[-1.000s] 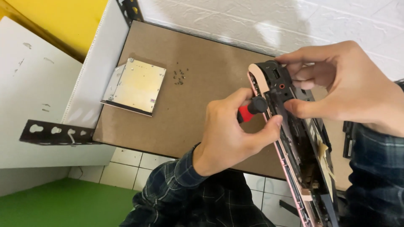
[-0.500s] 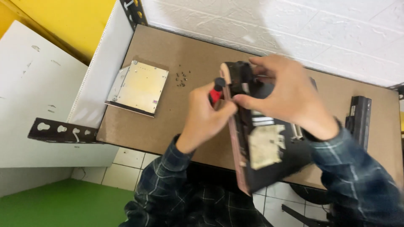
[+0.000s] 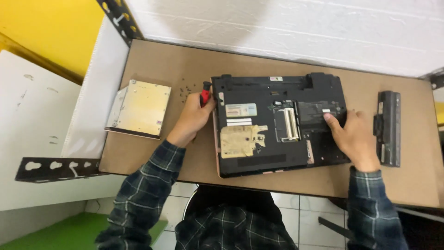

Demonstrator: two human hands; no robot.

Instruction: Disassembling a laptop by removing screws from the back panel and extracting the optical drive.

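— On the brown desk (image 3: 152, 60), near its middle, the black laptop (image 3: 277, 122) lies flat with the underside up. The right hand (image 3: 354, 136) rests on its right end, palm down, fingers (image 3: 329, 118) spread and pressing on the cover, gripping nothing.

— And the left one?

— The left hand (image 3: 192, 118) is at the laptop's left edge, closed around a screwdriver with red and black handle (image 3: 205, 96). The fingers are curled tight on it, I think.

— How should one do it well, in your opinion?

— I would hold the case firm with the flat hand so it does not slide, and keep the driver straight on the screw head, with light pressure, so it does not slip and damage it. The small dark screws (image 3: 185, 91) lie loose beside the left hand; better not to sweep them off with the sleeve.

— What else is around?

— A silver optical drive (image 3: 138, 108) at the left, partly over the desk edge, and a long black battery (image 3: 388, 127) at the right, apart from the laptop.

— Anything you cannot see?

— The tip of the driver is hidden behind the hand, so I cannot tell which screw it meets. The open memory bay (image 3: 289, 122) is too small to read clearly, and the tan patch (image 3: 240, 141) could be tape or a label.
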